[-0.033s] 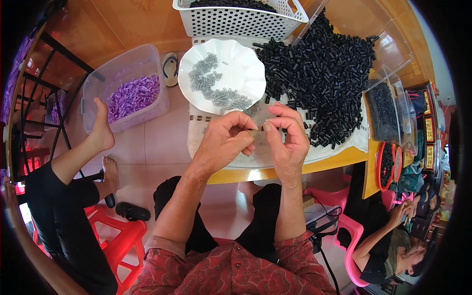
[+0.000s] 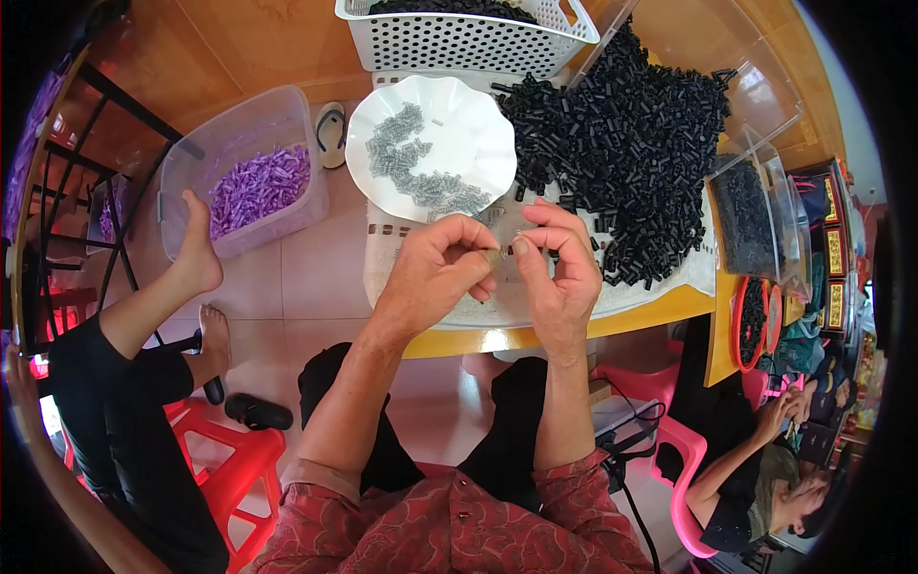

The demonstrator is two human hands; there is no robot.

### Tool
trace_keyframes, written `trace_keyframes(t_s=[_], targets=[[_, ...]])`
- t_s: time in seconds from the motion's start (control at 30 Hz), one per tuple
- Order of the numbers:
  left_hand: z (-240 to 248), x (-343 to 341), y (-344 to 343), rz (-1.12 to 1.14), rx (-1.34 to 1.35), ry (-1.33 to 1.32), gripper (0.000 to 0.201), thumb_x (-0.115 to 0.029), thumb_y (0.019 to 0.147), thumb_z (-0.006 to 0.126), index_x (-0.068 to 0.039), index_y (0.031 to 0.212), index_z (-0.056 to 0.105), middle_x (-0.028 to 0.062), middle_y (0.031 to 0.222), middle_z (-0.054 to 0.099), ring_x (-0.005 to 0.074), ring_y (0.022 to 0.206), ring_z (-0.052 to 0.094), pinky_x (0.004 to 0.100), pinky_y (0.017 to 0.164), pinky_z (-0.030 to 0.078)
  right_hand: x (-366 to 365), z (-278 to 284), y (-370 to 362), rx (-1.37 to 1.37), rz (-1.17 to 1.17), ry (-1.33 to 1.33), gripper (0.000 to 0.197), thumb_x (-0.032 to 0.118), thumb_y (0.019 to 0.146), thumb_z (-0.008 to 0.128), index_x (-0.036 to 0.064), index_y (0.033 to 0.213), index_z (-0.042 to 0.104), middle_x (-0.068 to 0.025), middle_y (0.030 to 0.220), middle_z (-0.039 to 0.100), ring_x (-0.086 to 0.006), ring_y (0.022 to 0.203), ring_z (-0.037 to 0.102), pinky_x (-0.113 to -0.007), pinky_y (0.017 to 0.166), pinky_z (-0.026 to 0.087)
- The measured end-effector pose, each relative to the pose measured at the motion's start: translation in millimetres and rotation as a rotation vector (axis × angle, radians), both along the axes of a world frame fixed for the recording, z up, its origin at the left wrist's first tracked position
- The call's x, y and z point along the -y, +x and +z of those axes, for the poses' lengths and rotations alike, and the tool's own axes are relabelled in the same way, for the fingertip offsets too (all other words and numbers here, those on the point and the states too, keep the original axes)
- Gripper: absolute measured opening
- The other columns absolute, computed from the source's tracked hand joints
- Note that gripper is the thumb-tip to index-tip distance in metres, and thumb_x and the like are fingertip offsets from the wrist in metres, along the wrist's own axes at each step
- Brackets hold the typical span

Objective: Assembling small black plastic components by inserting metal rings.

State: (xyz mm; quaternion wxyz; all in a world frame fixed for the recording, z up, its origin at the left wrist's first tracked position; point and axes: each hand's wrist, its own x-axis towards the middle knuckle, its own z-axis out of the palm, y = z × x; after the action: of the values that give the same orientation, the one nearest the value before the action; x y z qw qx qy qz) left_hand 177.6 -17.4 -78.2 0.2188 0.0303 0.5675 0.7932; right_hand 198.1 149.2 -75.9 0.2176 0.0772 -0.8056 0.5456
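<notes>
My left hand (image 2: pixel 442 266) has its thumb and forefinger pinched together, and whatever lies between them is too small to make out. Close beside it, a small gap away, my right hand (image 2: pixel 557 273) pinches with thumb and forefinger at a tiny shiny bit that I cannot name. Both hands hover above a white cloth (image 2: pixel 684 279) at the table's near side. Just beyond the left hand is a white scalloped plate (image 2: pixel 464 143) bearing many small metal springs (image 2: pixel 406 158). A large heap of short black plastic tubes (image 2: pixel 622 143) spreads beyond the right hand.
A white perforated basket (image 2: pixel 464 48) of black pieces stands at the back. Clear bins hold black pieces (image 2: pixel 751 220) at right and purple pieces (image 2: pixel 260 189) on the left floor. Red stools (image 2: pixel 225 469), another person's leg (image 2: pixel 134 325) and a seated person (image 2: pixel 746 478) flank me.
</notes>
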Motion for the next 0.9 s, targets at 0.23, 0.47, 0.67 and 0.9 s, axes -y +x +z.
trace_keyframes(t_s=[0.23, 0.47, 0.67, 0.9], targets=[[-2.9, 2.1, -2.4, 0.027, 0.159, 0.377, 0.025, -0.008, 0.097, 0.060, 0.002, 0.119, 0.064, 0.0069, 0.090, 0.066, 0.0129, 0.074, 0.066, 0.0263, 0.067, 0.057, -1.6, 1.6, 0.8, -0.013, 0.003, -0.001, 0.004, 0.003, 0.085, 0.068, -0.0001, 0.088, 0.065, -0.0139, 0.110, 0.064, -0.0306, 0.113, 0.059, -0.040, 0.096, 0.046], [-9.0, 3.4, -6.2, 0.032, 0.250, 0.472, 0.026, -0.010, 0.096, 0.062, 0.001, 0.119, 0.065, 0.0100, 0.099, 0.070, 0.0132, 0.076, 0.066, 0.0271, 0.069, 0.057, 0.1, 9.1, 4.7, -0.043, 0.088, 0.050, 0.006, 0.005, 0.088, 0.068, -0.0002, 0.090, 0.066, -0.0138, 0.114, 0.062, -0.0294, 0.119, 0.055, -0.040, 0.102, 0.041], [-10.6, 2.8, -5.8, 0.097, 0.251, 0.455, 0.024, -0.010, 0.095, 0.063, 0.000, 0.117, 0.066, 0.0092, 0.100, 0.071, 0.0128, 0.078, 0.067, 0.0265, 0.070, 0.056, 5.6, 12.6, 4.5, -0.068, 0.103, 0.163, 0.007, 0.007, 0.085, 0.071, 0.0017, 0.088, 0.067, -0.0135, 0.114, 0.062, -0.0317, 0.118, 0.055, -0.041, 0.100, 0.042], [-12.2, -0.7, -3.9, 0.093, 0.224, 0.418, 0.023, -0.010, 0.095, 0.064, -0.001, 0.115, 0.068, 0.0082, 0.099, 0.071, 0.0132, 0.079, 0.067, 0.0264, 0.070, 0.056, 6.3, 11.8, 3.6, -0.061, 0.089, 0.191, 0.008, 0.008, 0.085, 0.072, 0.0022, 0.087, 0.067, -0.0135, 0.114, 0.063, -0.0320, 0.117, 0.055, -0.042, 0.099, 0.043]])
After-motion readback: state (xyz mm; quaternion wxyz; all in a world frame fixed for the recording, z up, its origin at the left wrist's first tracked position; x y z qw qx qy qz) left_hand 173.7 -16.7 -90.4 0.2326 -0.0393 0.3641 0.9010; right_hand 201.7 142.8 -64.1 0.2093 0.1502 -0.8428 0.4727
